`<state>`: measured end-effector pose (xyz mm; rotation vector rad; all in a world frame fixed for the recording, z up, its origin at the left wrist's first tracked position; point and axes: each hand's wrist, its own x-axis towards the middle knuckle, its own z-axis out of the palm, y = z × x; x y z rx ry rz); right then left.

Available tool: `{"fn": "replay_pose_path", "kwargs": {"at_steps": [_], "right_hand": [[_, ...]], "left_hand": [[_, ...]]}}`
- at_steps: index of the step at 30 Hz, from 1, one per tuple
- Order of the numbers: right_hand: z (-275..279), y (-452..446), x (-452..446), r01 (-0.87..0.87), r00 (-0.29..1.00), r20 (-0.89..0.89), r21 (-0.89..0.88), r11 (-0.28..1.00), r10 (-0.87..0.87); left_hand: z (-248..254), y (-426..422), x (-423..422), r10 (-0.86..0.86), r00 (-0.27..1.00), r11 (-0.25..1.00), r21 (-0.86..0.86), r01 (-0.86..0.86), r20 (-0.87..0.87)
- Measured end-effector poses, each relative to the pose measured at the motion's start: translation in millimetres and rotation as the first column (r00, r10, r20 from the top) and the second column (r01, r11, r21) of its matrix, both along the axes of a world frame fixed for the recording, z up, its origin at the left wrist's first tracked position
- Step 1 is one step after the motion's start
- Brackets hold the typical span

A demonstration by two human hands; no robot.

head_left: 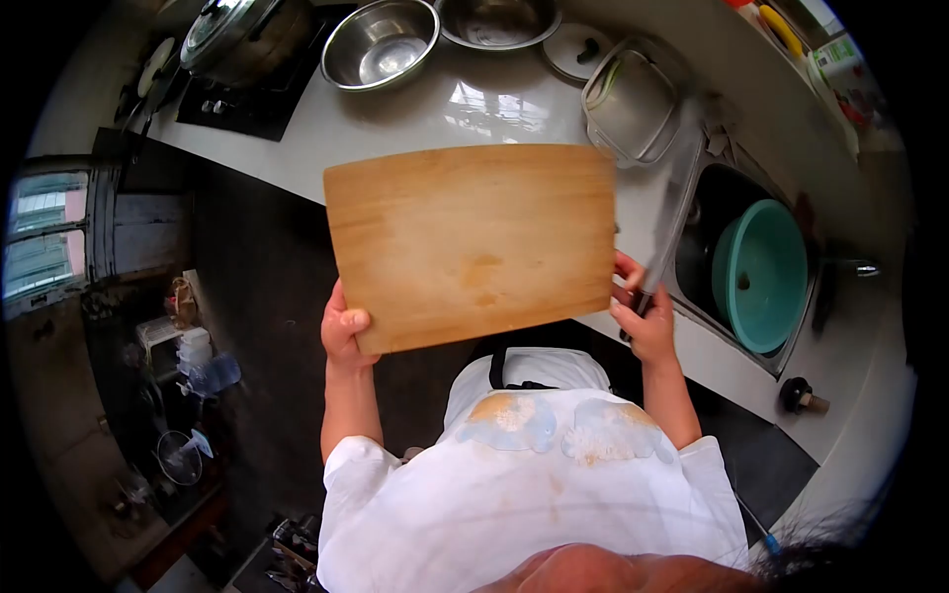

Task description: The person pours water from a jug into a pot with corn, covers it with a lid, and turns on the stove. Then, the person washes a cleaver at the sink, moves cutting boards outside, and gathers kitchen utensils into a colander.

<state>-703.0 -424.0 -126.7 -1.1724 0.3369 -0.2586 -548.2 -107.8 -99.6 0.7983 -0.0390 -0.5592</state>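
Note:
A wooden cutting board (470, 227) is held up in front of my body, a little short of the counter's edge. My left hand (344, 326) is closed on its lower left corner, with the thumb on the face towards me. My right hand (647, 316) is closed around the dark handle of a knife (674, 212), and its fingers are at the board's right edge. The knife's long blade points up and away, smeared by motion. Whether the right fingers also carry the board's weight I cannot tell.
On the white counter (484, 109) stand two steel bowls (381, 44), a pot lid (576, 49) and a clear container (633, 104). A pot (247, 40) sits on the stove at far left. The sink to the right holds a green basin (766, 277).

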Motion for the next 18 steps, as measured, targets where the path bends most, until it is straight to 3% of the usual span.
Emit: {"fn": "replay_pose_path", "kwargs": {"at_steps": [6,9,13,15,17,18], "right_hand": [[39,-36,-63,0.248,0.952,0.177,0.037,0.968,-0.250],[52,-53,-96,0.350,0.909,0.228,0.039,0.936,-0.350],[56,-78,-143,0.438,0.868,0.240,0.038,0.898,-0.434],[56,-95,-169,0.514,0.841,0.201,-0.004,0.858,-0.502],[44,-109,-208,0.573,0.794,-0.036,-0.289,0.767,-0.606],[42,-114,-220,0.572,0.785,-0.029,-0.348,0.743,-0.618]], "left_hand": [[40,-44,-19,-0.042,0.979,0.996,-0.067,0.057,0.202],[43,-77,-22,-0.216,0.945,0.958,-0.135,0.254,0.247],[44,-133,-40,-0.306,0.923,0.928,-0.145,0.344,0.233],[45,-169,-55,-0.276,0.936,0.947,-0.105,0.304,0.219],[46,-206,-69,-0.330,0.921,0.932,-0.081,0.352,0.210],[47,-226,-77,-0.354,0.914,0.926,-0.062,0.372,0.199]]}}
